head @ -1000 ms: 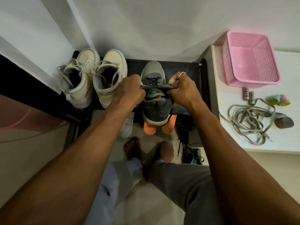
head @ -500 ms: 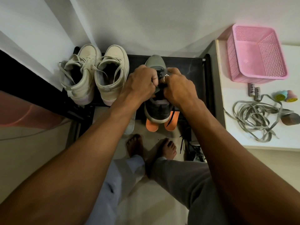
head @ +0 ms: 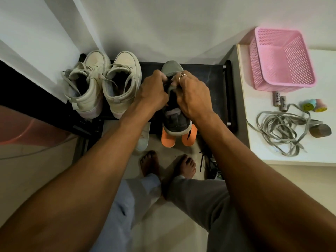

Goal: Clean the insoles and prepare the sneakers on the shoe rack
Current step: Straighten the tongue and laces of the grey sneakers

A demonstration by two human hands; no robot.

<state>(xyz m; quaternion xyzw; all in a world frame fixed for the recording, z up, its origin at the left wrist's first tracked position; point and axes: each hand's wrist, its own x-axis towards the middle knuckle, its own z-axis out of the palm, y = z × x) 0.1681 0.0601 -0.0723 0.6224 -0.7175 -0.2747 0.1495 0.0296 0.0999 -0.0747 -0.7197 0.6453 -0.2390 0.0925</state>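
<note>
A grey sneaker [head: 174,122] stands on the black shoe rack [head: 216,84], toe towards the wall. My left hand [head: 151,91] and my right hand [head: 190,95] meet over its lacing area, fingers curled and pinching the dark lace or tongue; the exact grip is hidden. Two orange insoles [head: 168,140] stick out from under the sneaker's heel over the rack's front edge. A pair of cream high-top sneakers [head: 101,84] with loose laces sits on the rack's left side.
A white table [head: 327,70] at the right carries a pink mesh basket [head: 281,59], a heap of grey laces [head: 280,131], two batteries and small stamps. A pale insole [head: 143,139] hangs below the rack. A dark shoe lies on the floor by my bare feet.
Both hands moved from the sneaker's collar forward towards its toe and came together over the laces. The tongue is no longer spread apart.
</note>
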